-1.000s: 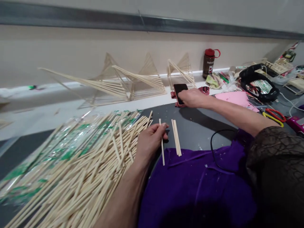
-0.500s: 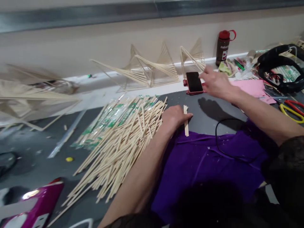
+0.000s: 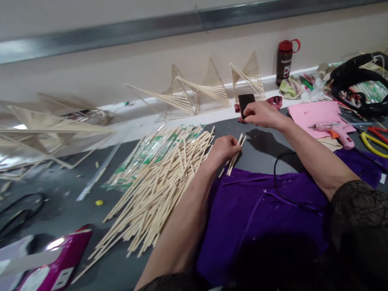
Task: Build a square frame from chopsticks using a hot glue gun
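Observation:
My left hand [image 3: 226, 150] is closed on a few short wooden sticks [image 3: 233, 161], which slant under its fingers above the edge of the purple cloth [image 3: 236, 210]. Left of it spreads a large heap of pale wooden sticks [image 3: 157, 190]. My right hand [image 3: 263, 115] reaches over the phone [image 3: 247, 99], its bent fingers at the dark screen and covering the lower right part. Its thumb and fingers look slightly apart, with nothing seen between them. The phone rests on a red strap [image 3: 275, 102] by the wall.
Stick models [image 3: 184, 91] stand along the wall, with a larger one [image 3: 54, 133] at left. A bottle [image 3: 284, 62], pink glue gun [image 3: 333, 131], pink sheet [image 3: 313, 115], pliers [image 3: 374, 145] and black headphones [image 3: 357, 85] lie right. A black cable [image 3: 275, 178] crosses the purple cloth.
My right hand has moved left and down onto the phone. The sticks under my left hand have fanned apart and tilted, and its fingers have curled in. The glue gun has come into view.

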A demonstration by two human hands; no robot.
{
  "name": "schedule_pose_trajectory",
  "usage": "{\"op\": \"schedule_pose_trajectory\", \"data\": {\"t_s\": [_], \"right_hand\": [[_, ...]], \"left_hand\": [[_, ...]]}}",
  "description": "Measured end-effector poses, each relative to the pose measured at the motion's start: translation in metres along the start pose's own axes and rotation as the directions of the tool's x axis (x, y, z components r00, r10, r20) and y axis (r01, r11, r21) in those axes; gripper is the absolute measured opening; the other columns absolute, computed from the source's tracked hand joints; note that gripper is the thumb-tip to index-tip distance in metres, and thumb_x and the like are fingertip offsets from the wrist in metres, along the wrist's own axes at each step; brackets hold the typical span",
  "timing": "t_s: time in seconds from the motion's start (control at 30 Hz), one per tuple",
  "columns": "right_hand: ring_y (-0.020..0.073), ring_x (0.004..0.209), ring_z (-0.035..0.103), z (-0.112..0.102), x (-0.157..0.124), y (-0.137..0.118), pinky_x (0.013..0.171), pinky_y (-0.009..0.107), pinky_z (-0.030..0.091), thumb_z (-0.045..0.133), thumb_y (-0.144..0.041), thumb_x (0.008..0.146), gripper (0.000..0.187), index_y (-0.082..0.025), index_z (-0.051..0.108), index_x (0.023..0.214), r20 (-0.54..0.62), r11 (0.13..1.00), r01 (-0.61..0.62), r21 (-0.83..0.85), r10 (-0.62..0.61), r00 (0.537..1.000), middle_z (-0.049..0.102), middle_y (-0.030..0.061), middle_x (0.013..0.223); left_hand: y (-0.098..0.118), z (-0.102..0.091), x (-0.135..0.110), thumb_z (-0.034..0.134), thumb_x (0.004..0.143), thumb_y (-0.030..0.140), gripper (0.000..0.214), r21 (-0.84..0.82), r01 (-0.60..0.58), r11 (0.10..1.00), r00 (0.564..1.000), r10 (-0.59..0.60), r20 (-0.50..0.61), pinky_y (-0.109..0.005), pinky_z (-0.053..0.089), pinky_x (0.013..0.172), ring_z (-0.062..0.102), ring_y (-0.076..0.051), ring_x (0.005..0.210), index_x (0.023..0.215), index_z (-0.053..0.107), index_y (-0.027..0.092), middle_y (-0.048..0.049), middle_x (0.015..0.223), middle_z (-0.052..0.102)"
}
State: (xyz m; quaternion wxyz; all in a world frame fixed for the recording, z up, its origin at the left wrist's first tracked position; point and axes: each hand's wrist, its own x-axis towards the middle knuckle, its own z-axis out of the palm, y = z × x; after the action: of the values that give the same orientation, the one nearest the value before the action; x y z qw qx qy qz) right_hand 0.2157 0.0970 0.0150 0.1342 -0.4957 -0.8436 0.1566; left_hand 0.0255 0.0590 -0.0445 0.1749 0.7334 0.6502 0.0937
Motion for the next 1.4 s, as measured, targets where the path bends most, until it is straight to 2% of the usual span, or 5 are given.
{"op": "schedule_pose_trajectory", "data": {"t_s": [0.37, 0.47, 0.7, 1.1, 1.4], "right_hand": [[0.0250, 0.097, 0.069, 0.007, 0.005, 0.001, 0.070, 0.030, 0.042, 0.062, -0.019, 0.085, 0.024, -0.013, 0.080, 0.101, 0.118, 0.996, -0.052, -0.076, 0.061, 0.991, 0.078, 0.0149, 0.105], [0.0188, 0.083, 0.069, 0.002, 0.001, -0.001, 0.066, 0.027, 0.042, 0.062, -0.017, 0.086, 0.018, -0.013, 0.078, 0.093, 0.066, 0.992, -0.076, 0.101, 0.070, 0.995, 0.076, 0.0108, 0.092], [0.0067, 0.052, 0.049, -0.006, -0.004, -0.007, 0.045, 0.020, 0.033, 0.061, -0.033, 0.094, 0.023, -0.014, 0.068, 0.104, -0.080, 0.627, 0.018, 0.779, 0.071, 0.994, 0.060, -0.0034, 0.070], [0.0093, 0.060, 0.051, 0.007, -0.002, -0.010, 0.051, 0.022, 0.039, 0.067, -0.030, 0.081, 0.016, -0.015, 0.072, 0.084, -0.286, 0.731, 0.293, 0.617, -0.139, 0.948, 0.062, -0.0009, 0.072], [0.0144, 0.073, 0.055, -0.002, -0.005, -0.014, 0.067, 0.028, 0.041, 0.063, -0.023, 0.084, 0.014, -0.014, 0.067, 0.074, -0.181, 0.922, 0.269, 0.280, -0.224, 0.958, 0.061, 0.0026, 0.069]], "left_hand": [[0.026, -0.002, 0.010, 0.066, 0.067, 0.026, 0.007, 0.195, -0.057, 0.979, 0.983, 0.021, 0.183, -0.033, 0.041, 0.065, 0.066, -0.026, 0.076, 0.064, 0.069, 0.021, -0.0087, 0.069, 0.070], [0.017, -0.009, 0.009, 0.065, 0.068, 0.032, 0.014, -0.168, -0.097, 0.981, 0.989, 0.114, 0.096, -0.030, 0.039, 0.059, 0.057, -0.019, 0.061, 0.060, 0.061, 0.021, -0.0018, 0.057, 0.059], [0.010, -0.026, -0.006, 0.075, 0.070, 0.044, 0.029, -0.796, -0.287, 0.533, 0.957, 0.190, -0.218, -0.022, 0.032, 0.042, 0.040, -0.008, 0.042, 0.074, 0.057, 0.021, 0.0067, 0.055, 0.052], [0.012, -0.028, -0.024, 0.065, 0.080, 0.037, 0.026, -0.502, -0.257, 0.826, 0.947, 0.112, -0.300, -0.031, 0.054, 0.065, 0.064, -0.015, 0.064, 0.097, 0.069, 0.017, -0.0045, 0.089, 0.074], [-0.024, 0.031, -0.125, 0.040, 0.104, 0.047, 0.051, 0.193, -0.474, 0.859, 0.854, 0.502, -0.138, -0.051, 0.048, 0.112, 0.056, -0.031, 0.138, 0.135, 0.066, 0.017, -0.0162, 0.143, 0.065]]}}
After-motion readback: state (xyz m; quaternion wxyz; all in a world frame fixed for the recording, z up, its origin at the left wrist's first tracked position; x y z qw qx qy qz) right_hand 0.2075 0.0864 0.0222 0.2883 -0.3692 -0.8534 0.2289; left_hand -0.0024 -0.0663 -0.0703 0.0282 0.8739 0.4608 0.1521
